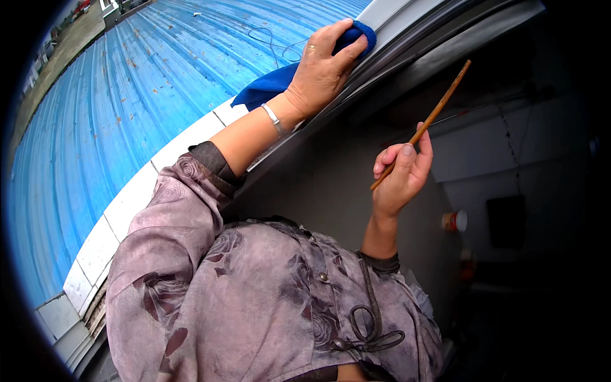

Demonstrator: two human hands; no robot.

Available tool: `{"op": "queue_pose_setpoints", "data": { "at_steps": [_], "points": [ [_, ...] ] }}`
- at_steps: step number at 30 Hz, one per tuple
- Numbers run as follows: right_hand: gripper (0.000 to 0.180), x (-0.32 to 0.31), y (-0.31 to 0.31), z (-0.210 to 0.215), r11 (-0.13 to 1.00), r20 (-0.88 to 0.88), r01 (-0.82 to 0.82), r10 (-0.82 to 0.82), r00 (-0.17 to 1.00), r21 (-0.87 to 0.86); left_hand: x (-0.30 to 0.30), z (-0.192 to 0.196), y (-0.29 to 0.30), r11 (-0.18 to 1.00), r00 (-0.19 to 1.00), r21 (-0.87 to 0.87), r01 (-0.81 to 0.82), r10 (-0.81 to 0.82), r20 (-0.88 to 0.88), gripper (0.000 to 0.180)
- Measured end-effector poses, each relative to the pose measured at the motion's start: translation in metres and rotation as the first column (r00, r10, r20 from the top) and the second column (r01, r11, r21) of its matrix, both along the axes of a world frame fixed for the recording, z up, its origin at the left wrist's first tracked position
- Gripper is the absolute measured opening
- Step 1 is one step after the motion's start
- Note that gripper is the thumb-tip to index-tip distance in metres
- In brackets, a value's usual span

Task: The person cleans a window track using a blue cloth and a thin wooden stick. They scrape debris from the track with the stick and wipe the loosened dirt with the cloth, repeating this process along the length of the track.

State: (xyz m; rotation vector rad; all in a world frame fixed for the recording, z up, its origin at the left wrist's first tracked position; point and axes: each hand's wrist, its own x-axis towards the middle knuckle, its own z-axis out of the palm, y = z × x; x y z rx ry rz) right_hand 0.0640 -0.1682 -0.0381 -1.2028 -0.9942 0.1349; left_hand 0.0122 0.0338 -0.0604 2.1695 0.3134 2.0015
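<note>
Blue cloth [270, 84] was clutched in the left hand [323, 73] against the pale frame [389, 18]; the right hand [406, 169] gripped a brown stick [439, 106]. Flat, even pressure on the cloth seemed best.

The corrugated roof [127, 121] lies left, beyond the tiled ledge [133, 197]. At the ledge's upper end, the cloth [270, 84] sits under the left hand [321, 73], beside the window frame [394, 25]. Rightward, the right hand [405, 172] holds the stick [439, 108]; a tub [454, 221] is farther right.
</note>
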Motion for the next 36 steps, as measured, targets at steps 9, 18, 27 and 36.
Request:
{"op": "queue_pose_setpoints", "data": {
  "at_steps": [9, 18, 27, 36],
  "points": [
    [0.037, 0.001, -0.004, -0.011, 0.995, -0.067, -0.073, 0.069, 0.995, -0.067, -0.064, -0.123, 0.000, 0.972, 0.711, -0.223, 0.069, -0.205, -0.673, 0.037],
    [0.037, 0.000, -0.002, -0.034, 0.977, -0.109, -0.129, 0.111, 0.988, -0.171, -0.048, -0.146, 0.067, 0.913, 0.836, -0.407, 0.019, -0.238, -0.494, 0.032],
    [0.035, 0.025, -0.030, -0.062, 0.974, -0.126, -0.034, 0.005, 0.992, -0.225, -0.129, -0.140, 0.031, 0.819, 0.330, -0.571, -0.053, -0.526, -0.784, 0.026],
    [0.038, 0.035, -0.038, -0.078, 0.937, -0.182, 0.123, -0.191, 0.965, -0.327, -0.015, -0.102, 0.143, 0.686, 0.854, -0.714, -0.138, -0.283, -0.437, 0.032]
  ]
}}
